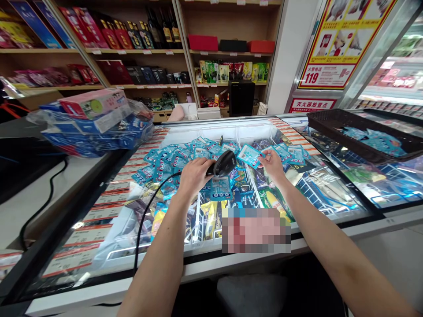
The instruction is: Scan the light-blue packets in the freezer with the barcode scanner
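Observation:
My left hand (194,176) is wrapped round the handle of a black corded barcode scanner (225,164), whose head points to the right. In my right hand (271,164) a small blue packet (249,156) is pinched at its right edge, with a barcode label on its upper side. The packet is held a little right of the scanner, apart from it. A heap of similar blue packets (172,160) lies on the freezer's glass top to the left and behind the scanner. A few more blue packets (295,154) lie just right of my right hand.
Beneath the glass, the chest freezer (194,264) holds wire baskets of wrapped goods. A dark brown basket (346,147) with blue packets stands at right. Plastic-wrapped boxes (95,119) sit at left. The scanner's cord (140,224) runs down past my left forearm. Stocked shelves (139,50) stand behind.

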The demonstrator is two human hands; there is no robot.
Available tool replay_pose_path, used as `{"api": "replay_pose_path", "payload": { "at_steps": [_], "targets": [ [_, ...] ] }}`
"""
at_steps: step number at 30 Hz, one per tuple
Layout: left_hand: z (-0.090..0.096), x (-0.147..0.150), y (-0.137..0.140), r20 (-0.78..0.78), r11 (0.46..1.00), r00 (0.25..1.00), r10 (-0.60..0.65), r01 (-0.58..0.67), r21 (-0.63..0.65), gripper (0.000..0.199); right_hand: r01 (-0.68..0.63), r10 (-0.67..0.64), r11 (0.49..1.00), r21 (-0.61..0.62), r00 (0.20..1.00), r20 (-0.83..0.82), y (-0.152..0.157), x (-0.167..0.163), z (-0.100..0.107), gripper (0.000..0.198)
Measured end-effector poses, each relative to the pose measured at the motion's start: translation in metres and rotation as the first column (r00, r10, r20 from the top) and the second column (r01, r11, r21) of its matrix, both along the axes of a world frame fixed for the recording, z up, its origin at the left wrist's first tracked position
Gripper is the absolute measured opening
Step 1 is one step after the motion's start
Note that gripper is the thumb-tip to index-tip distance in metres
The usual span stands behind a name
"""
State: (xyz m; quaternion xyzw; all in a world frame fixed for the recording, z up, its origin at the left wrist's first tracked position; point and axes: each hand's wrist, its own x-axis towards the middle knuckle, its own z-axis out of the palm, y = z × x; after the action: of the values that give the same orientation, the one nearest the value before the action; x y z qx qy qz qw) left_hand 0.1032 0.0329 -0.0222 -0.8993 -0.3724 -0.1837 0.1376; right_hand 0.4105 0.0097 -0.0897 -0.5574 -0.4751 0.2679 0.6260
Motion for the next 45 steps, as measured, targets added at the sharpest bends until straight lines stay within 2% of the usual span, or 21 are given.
{"api": "replay_pose_path", "payload": {
  "at_steps": [6, 16, 22, 41, 45],
  "targets": [
    [0.001, 0.002, -0.002, -0.043, 1.0, 0.999, -0.022, 0.021, -0.007, 0.036, 0.032, -0.031, 0.999, 0.009, 0.996, -0.082, -0.004, 0.001, 0.003, 0.041],
    [0.0, 0.004, -0.002, -0.022, 0.999, 0.999, -0.043, 0.042, -0.034, 0.038, 0.015, -0.014, 1.0, 0.01, 0.994, -0.106, -0.003, 0.0, 0.0, 0.043],
    [0.0, 0.006, -0.003, 0.003, 0.998, 0.999, -0.041, 0.042, -0.055, 0.038, 0.012, -0.012, 1.0, 0.009, 0.996, -0.084, -0.001, 0.0, -0.002, 0.044],
    [-0.001, 0.009, -0.004, -0.036, 0.999, 0.999, -0.033, 0.033, -0.014, 0.041, 0.026, -0.023, 0.999, 0.039, 0.997, -0.077, -0.001, 0.0, -0.001, 0.044],
    [-0.001, 0.009, -0.002, -0.037, 1.0, 0.999, -0.026, 0.026, -0.005, 0.041, 0.071, -0.073, 0.995, 0.072, 0.997, 0.019, -0.007, 0.005, 0.007, 0.046]
  ]
}}
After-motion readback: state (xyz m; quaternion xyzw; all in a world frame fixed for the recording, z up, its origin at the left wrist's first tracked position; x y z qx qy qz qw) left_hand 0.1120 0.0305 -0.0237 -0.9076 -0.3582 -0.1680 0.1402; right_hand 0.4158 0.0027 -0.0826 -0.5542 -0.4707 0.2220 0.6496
